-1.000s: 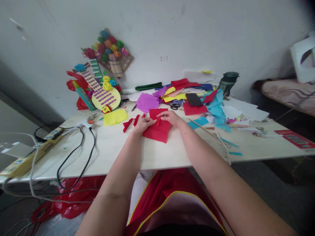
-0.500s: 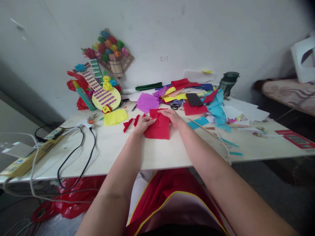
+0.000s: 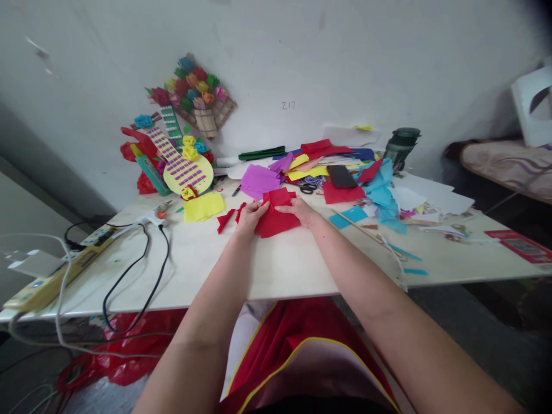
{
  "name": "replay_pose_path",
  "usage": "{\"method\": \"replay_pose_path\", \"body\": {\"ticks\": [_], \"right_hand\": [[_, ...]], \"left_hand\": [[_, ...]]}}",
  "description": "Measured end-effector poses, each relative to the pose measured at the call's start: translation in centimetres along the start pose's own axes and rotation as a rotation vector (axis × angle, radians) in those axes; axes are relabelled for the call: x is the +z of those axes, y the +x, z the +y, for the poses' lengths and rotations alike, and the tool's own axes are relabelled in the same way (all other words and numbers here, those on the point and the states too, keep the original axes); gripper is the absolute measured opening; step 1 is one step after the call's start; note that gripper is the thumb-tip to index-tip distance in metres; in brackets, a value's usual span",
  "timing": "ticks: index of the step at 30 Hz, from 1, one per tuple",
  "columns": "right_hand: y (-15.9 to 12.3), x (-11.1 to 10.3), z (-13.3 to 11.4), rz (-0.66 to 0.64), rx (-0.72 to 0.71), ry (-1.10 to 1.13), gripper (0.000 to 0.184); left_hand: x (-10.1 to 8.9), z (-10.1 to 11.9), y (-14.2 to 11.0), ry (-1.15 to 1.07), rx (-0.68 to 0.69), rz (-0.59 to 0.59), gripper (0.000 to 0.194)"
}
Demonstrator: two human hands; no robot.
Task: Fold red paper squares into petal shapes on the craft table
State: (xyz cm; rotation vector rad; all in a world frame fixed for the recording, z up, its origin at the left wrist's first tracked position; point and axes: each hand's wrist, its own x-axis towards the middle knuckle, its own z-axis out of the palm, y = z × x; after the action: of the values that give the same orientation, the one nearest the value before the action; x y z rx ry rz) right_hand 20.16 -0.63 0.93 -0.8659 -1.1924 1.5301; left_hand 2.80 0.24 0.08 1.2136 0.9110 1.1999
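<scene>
red paper point(image 3: 278, 222) has turned, near right corner shifted away, lying between left hand point(image 3: 250, 217) and right hand point(image 3: 302, 211), each grip pinching it.

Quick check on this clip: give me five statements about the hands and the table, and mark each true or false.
1. The left hand and right hand both touch the red sheet. True.
2. The yellow sheet lies to the left of the left hand. True.
3. The phone lies on the yellow sheet. False: it lies on another piece of red paper.
4. The right hand is holding the scissors. False: they lie on the table, beyond the hands.
5. The thin stick lies to the left of both hands. False: it lies to their right.
</scene>
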Motion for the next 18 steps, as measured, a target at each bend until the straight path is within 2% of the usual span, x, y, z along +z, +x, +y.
{"method": "replay_pose_path", "body": {"ticks": [7,13,18], "right_hand": [[0.5,0.4,0.3,0.085,-0.016,0.001,0.040],[1.0,0.8,0.9,0.172,-0.096,-0.056,0.042],[1.1,0.6,1.1,0.144,-0.101,-0.028,0.037]], "left_hand": [[0.3,0.0,0.0,0.026,0.011,0.043,0.036],[0.3,-0.1,-0.1,0.022,0.020,-0.006,0.035],[0.5,0.3,-0.5,-0.089,0.005,0.016,0.034]]}}
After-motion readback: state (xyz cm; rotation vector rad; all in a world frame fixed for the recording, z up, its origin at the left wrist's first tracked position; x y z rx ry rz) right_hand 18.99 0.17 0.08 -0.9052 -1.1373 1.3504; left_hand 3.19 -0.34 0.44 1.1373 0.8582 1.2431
